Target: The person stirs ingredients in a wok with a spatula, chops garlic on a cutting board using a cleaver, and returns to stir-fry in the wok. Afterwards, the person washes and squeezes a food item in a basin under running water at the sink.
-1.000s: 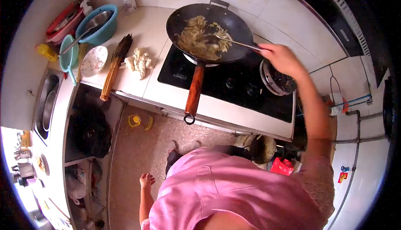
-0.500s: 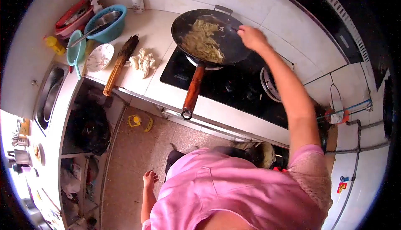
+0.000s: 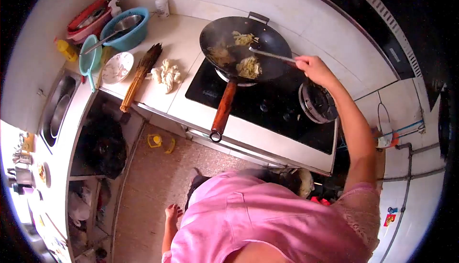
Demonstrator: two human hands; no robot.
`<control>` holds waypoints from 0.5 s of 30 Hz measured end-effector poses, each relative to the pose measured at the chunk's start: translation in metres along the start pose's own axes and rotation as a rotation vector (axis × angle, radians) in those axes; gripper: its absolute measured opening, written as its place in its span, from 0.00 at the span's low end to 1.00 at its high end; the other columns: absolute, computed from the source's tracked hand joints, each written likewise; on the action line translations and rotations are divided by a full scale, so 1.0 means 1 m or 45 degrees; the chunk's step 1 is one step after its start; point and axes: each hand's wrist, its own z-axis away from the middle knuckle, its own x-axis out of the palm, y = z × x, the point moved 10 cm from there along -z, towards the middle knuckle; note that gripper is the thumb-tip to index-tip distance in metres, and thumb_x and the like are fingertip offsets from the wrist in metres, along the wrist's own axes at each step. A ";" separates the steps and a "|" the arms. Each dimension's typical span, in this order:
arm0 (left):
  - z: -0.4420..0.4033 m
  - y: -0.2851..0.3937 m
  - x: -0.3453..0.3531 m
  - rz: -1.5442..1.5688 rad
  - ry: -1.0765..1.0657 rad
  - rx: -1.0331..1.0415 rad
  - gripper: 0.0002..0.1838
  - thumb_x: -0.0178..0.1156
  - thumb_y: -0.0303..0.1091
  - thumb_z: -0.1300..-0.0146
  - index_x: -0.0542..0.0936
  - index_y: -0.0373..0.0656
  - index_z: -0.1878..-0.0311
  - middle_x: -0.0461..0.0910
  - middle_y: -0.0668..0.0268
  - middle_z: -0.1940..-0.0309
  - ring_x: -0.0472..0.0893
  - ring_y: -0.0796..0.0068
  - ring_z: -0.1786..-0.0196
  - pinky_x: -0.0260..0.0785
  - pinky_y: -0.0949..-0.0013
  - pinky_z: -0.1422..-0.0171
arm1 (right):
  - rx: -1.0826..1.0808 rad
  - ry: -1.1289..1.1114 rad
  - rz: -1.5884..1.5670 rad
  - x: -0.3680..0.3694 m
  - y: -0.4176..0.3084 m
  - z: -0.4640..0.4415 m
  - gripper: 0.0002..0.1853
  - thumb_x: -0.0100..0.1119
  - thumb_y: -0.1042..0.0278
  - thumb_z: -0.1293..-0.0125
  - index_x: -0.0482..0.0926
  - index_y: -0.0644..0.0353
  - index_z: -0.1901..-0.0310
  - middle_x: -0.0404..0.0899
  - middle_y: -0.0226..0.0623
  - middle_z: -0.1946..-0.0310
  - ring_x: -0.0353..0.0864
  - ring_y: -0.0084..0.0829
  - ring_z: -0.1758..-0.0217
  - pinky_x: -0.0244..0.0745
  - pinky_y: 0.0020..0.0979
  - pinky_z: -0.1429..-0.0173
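Note:
My right hand [image 3: 311, 69] is closed round the end of a metal cooking spatula [image 3: 272, 54], whose tip reaches over the middle of the wok. The black wok [image 3: 275, 41] sits on the left burner of the stove, with its wooden handle [image 3: 224, 107] pointing toward me and a metal loop at the far side. Pale yellow-green shredded food [image 3: 249, 67] lies in it in separate clumps, with a haze of steam at the left. My left hand [image 3: 174, 211] hangs low by my side above the floor, fingers loosely bent and apart, holding nothing.
On the counter left of the black stove [image 3: 253, 103] lie a crumpled white cloth [image 3: 166, 75], a bamboo brush [image 3: 142, 75] and a patterned bowl [image 3: 117, 67]. Beyond them stand a blue basket [image 3: 138, 33] and a green strainer [image 3: 90, 60]. A yellow-capped bottle [image 3: 154, 140] stands on the floor.
My right hand has moved right and nearer to me with the spatula. The food, spread in one mass before, is now in separate clumps. My left hand stays low at my side.

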 end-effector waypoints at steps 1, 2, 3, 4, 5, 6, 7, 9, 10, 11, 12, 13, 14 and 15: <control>0.012 0.022 0.006 -0.063 -0.026 0.071 0.13 0.51 0.35 0.42 0.69 0.39 0.56 0.74 0.62 0.73 0.76 0.68 0.75 0.72 0.65 0.73 | 0.005 0.065 -0.046 -0.003 0.008 -0.011 0.18 0.49 0.59 0.42 0.74 0.63 0.55 0.78 0.43 0.62 0.76 0.33 0.58 0.67 0.31 0.52; -0.009 0.015 0.004 0.097 -0.078 0.081 0.13 0.51 0.36 0.42 0.70 0.40 0.57 0.74 0.62 0.72 0.76 0.69 0.74 0.71 0.65 0.71 | 0.020 0.126 -0.092 -0.004 0.020 -0.019 0.18 0.49 0.59 0.42 0.74 0.63 0.55 0.78 0.44 0.61 0.76 0.34 0.58 0.67 0.32 0.51; -0.023 0.012 0.002 0.210 -0.143 0.045 0.13 0.51 0.36 0.42 0.70 0.39 0.56 0.75 0.62 0.71 0.76 0.69 0.74 0.71 0.65 0.71 | -0.049 0.238 -0.131 -0.005 0.029 -0.029 0.18 0.49 0.57 0.42 0.74 0.61 0.55 0.77 0.46 0.61 0.76 0.38 0.57 0.67 0.32 0.51; -0.026 0.014 0.005 0.331 -0.205 0.010 0.13 0.51 0.35 0.42 0.71 0.39 0.56 0.75 0.61 0.70 0.76 0.68 0.74 0.71 0.66 0.71 | -0.092 0.371 0.039 -0.005 0.019 -0.027 0.17 0.47 0.57 0.41 0.74 0.60 0.56 0.76 0.47 0.62 0.76 0.42 0.57 0.68 0.36 0.53; -0.028 0.017 -0.001 0.135 -0.097 0.062 0.13 0.50 0.35 0.41 0.71 0.39 0.56 0.75 0.61 0.69 0.77 0.68 0.73 0.71 0.66 0.71 | -0.091 0.377 0.136 0.007 0.011 -0.024 0.16 0.46 0.58 0.41 0.73 0.59 0.56 0.76 0.48 0.64 0.76 0.44 0.58 0.69 0.39 0.55; -0.016 0.025 0.001 0.127 -0.085 0.058 0.13 0.50 0.35 0.41 0.71 0.39 0.56 0.75 0.61 0.69 0.77 0.68 0.73 0.71 0.66 0.71 | -0.090 0.382 0.226 0.022 -0.001 -0.015 0.16 0.45 0.59 0.40 0.72 0.57 0.55 0.76 0.49 0.65 0.75 0.47 0.59 0.69 0.42 0.56; -0.004 0.033 0.001 0.109 -0.057 0.065 0.13 0.50 0.34 0.41 0.71 0.39 0.55 0.75 0.61 0.69 0.77 0.68 0.73 0.71 0.66 0.71 | -0.067 0.288 0.339 0.043 -0.016 0.000 0.16 0.44 0.60 0.40 0.70 0.59 0.54 0.76 0.50 0.67 0.76 0.48 0.61 0.70 0.44 0.58; 0.011 0.035 -0.004 0.094 -0.038 0.057 0.13 0.50 0.34 0.40 0.71 0.39 0.55 0.76 0.61 0.69 0.77 0.69 0.74 0.72 0.68 0.72 | -0.052 0.080 0.582 0.074 -0.049 0.037 0.16 0.43 0.62 0.40 0.68 0.62 0.53 0.76 0.52 0.71 0.77 0.49 0.66 0.71 0.46 0.62; 0.014 0.032 -0.007 0.091 -0.030 0.050 0.13 0.50 0.34 0.40 0.71 0.39 0.55 0.76 0.61 0.69 0.77 0.69 0.74 0.72 0.68 0.72 | -0.062 -0.031 0.708 0.086 -0.062 0.051 0.17 0.43 0.63 0.40 0.67 0.65 0.53 0.76 0.53 0.73 0.77 0.49 0.68 0.72 0.46 0.63; 0.017 0.024 -0.012 0.075 -0.029 0.005 0.13 0.50 0.34 0.40 0.71 0.39 0.55 0.76 0.61 0.69 0.77 0.68 0.74 0.72 0.68 0.72 | -0.135 0.002 0.671 0.087 -0.080 0.062 0.18 0.43 0.63 0.40 0.67 0.67 0.53 0.76 0.53 0.74 0.77 0.49 0.69 0.72 0.45 0.64; 0.021 0.014 -0.017 0.060 -0.028 -0.040 0.13 0.50 0.34 0.40 0.71 0.38 0.54 0.76 0.61 0.69 0.77 0.68 0.74 0.72 0.68 0.72 | -0.208 0.035 0.633 0.089 -0.093 0.068 0.18 0.43 0.63 0.40 0.67 0.69 0.53 0.76 0.54 0.75 0.77 0.48 0.70 0.73 0.44 0.65; 0.021 0.004 -0.024 0.060 -0.010 -0.069 0.14 0.51 0.35 0.40 0.71 0.38 0.54 0.75 0.60 0.69 0.77 0.68 0.74 0.72 0.67 0.73 | -0.241 0.065 0.587 0.090 -0.097 0.070 0.20 0.43 0.61 0.39 0.67 0.65 0.50 0.76 0.52 0.75 0.78 0.47 0.69 0.72 0.44 0.64; 0.020 -0.001 -0.032 0.056 -0.002 -0.076 0.14 0.51 0.35 0.40 0.71 0.38 0.54 0.75 0.60 0.69 0.77 0.68 0.74 0.72 0.67 0.73 | -0.240 0.056 0.580 0.090 -0.098 0.071 0.20 0.43 0.61 0.39 0.67 0.65 0.50 0.76 0.52 0.75 0.78 0.47 0.69 0.72 0.44 0.64; 0.019 -0.006 -0.038 0.029 0.000 -0.104 0.13 0.51 0.35 0.40 0.71 0.38 0.55 0.75 0.60 0.70 0.78 0.68 0.74 0.72 0.67 0.73 | -0.173 0.094 0.277 0.080 -0.094 0.070 0.21 0.44 0.59 0.39 0.67 0.63 0.48 0.77 0.51 0.71 0.78 0.45 0.67 0.72 0.42 0.63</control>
